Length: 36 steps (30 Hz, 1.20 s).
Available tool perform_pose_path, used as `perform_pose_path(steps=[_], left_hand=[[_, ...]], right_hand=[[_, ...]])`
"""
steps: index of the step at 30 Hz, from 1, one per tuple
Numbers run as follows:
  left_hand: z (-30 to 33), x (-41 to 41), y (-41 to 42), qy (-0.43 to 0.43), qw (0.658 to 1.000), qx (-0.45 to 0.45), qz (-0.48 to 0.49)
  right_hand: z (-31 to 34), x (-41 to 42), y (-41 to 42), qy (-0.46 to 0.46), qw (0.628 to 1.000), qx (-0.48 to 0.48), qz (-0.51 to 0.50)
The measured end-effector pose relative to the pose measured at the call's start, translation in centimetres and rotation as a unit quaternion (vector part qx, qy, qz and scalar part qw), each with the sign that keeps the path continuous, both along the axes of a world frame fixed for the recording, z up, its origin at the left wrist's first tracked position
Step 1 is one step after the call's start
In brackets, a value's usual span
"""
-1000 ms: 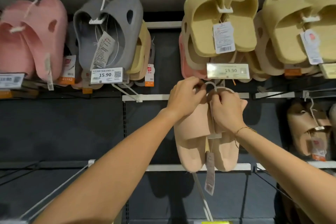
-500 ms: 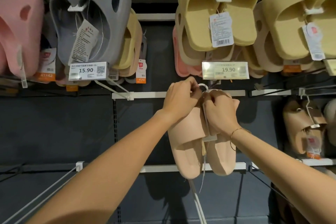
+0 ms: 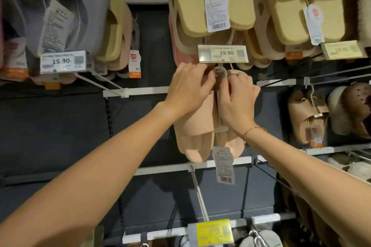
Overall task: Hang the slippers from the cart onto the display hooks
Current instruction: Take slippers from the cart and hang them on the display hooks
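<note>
Both bare arms reach up and forward, converging near the middle of the view. The left hand [image 3: 190, 84] shows its back, fingers curled over and gripping at the top. The right hand [image 3: 237, 99] sits just beside it, fingers bent in a pinch (a thin bracelet [image 3: 254, 130] circles that wrist). The knuckles nearly meet.

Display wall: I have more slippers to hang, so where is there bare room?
Bare dark panel left of the left hand, below the 15.90 tag. Crowded: yellow slippers above, tan slippers right of the right hand gripping the pink pair.
</note>
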<state>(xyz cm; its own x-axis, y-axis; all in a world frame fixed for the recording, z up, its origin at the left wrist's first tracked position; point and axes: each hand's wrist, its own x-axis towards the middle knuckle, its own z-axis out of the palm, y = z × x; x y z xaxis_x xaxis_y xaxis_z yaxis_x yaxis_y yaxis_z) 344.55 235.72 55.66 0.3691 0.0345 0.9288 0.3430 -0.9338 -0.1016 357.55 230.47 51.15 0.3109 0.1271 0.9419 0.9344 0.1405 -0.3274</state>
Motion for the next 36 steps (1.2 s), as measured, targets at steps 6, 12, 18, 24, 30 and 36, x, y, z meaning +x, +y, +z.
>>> perform_pose_path(steps=[6, 12, 18, 24, 30, 36], left_hand=[[0.5, 0.2, 0.2, -0.038, 0.999, 0.004, -0.023], [-0.5, 2.0, 4.1, -0.039, 0.991, -0.113, 0.061], [-3.4, 5.0, 7.3, 0.057, 0.955, -0.159, 0.244], [-10.8, 3.9, 9.9, 0.18, 0.928, -0.231, 0.231], [-14.5, -0.5, 6.8, 0.242, 0.855, -0.375, 0.262], [-18.8, -12.8, -2.6, 0.249, 0.806, -0.398, 0.36]], right_hand=[[1.3, 0.0, -0.8, -0.023, 0.999, -0.02, -0.013], [2.1, 0.9, 2.2, 0.004, 0.988, -0.155, 0.018], [0.2, 1.6, 7.8, 0.047, 0.978, -0.201, 0.021], [-4.7, 3.6, 11.5, -0.078, 0.949, -0.304, 0.02], [-9.2, 1.1, 6.7, -0.055, 0.839, -0.536, 0.075], [-11.1, -10.7, 0.4, -0.204, 0.759, -0.602, 0.142]])
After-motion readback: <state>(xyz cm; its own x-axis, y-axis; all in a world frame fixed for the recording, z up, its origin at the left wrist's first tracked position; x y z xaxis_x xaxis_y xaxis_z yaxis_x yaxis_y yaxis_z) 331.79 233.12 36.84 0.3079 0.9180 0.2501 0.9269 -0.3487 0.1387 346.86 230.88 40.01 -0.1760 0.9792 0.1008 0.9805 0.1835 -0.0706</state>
